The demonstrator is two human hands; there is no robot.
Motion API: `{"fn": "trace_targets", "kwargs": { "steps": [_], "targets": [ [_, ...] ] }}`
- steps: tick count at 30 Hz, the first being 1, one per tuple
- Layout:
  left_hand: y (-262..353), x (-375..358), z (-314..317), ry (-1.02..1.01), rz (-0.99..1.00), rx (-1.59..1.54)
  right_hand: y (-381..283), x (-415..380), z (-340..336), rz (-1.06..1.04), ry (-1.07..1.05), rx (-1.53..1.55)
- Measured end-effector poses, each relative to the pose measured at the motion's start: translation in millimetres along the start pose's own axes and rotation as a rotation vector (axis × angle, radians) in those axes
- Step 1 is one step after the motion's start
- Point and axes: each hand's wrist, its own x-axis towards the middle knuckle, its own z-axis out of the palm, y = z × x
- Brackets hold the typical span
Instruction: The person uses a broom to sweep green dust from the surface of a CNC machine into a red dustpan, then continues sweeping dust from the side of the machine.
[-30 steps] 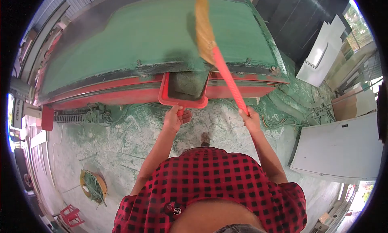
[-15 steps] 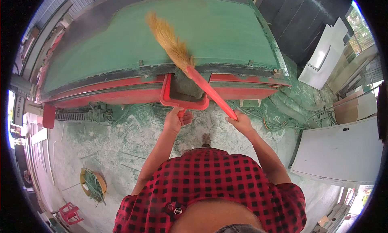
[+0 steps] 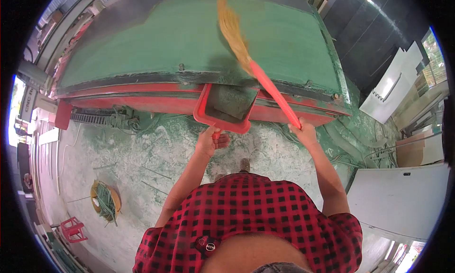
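My left hand (image 3: 212, 141) is closed round the short handle of a red dustpan (image 3: 201, 107), whose inside is coated with grey-green dust. The dustpan's far edge sits right at the front edge of a large green-dusted machine bed (image 3: 189, 33). In my right hand (image 3: 303, 132) is the end of the red handle of a straw broom (image 3: 234, 33). The broom slants up and left, its bristles over the bed with a shadow beside them.
Below the bed runs a red side beam (image 3: 161, 104) with a cable chain (image 3: 95, 118). Dust covers the floor (image 3: 156, 145). On the left stand a bucket of green strips (image 3: 105, 202) and a red stool (image 3: 74, 229). A white cabinet (image 3: 398, 202) and leaning white panels (image 3: 391, 83) are at the right.
The broom has swung right and farther up over the bed, its bristles lifting away from the dustpan. My right hand has moved right and slightly up; the left still grips the dustpan, now tilted more.
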Motion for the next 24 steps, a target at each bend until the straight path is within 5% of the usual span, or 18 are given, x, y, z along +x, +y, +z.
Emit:
{"fn": "trace_targets", "kwargs": {
  "steps": [12,17,24],
  "targets": [
    [9.1,-8.5,3.5,0.058,0.046,0.001,-26.4,4.5,14.3,-0.129,-0.126,-0.068],
    [3.1,-7.3,0.8,0.052,0.058,-0.003,-6.8,-25.0,-24.3,-0.047,0.038,0.108],
    [3.0,-9.7,1.9,0.023,0.066,-0.007,37.3,-40.6,-23.3,0.102,-0.088,0.053]
  ]
}}
